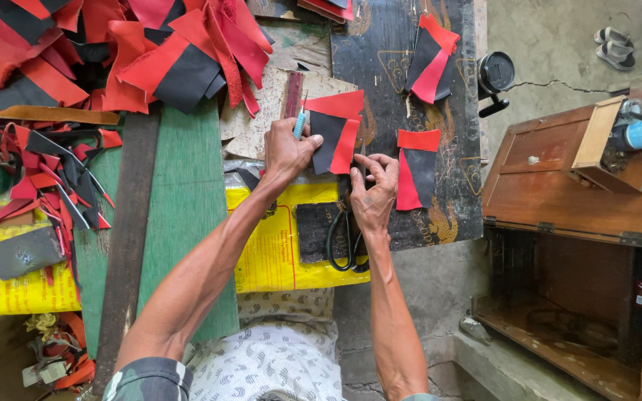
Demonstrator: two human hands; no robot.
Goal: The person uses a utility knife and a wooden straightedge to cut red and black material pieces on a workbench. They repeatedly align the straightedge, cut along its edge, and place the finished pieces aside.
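Observation:
My left hand (287, 148) grips a small blue-handled tool (299, 121), its tip up by the edge of a red and black leather piece (335, 130) lying on the dark work board (380, 59). My right hand (374, 189) presses its fingertips on the lower right edge of that same piece. A second red and black piece (416, 168) lies just right of my right hand. A third one (432, 59) rests farther up the board. Black-handled scissors (342, 241) lie under my right wrist.
A heap of red and black leather offcuts (76, 67) fills the upper left. A long dark metal bar (128, 230) crosses a green board (187, 208). Yellow sacking (276, 252) lies beneath. A wooden box (574, 200) stands at right, a black cup (495, 73) beside the board.

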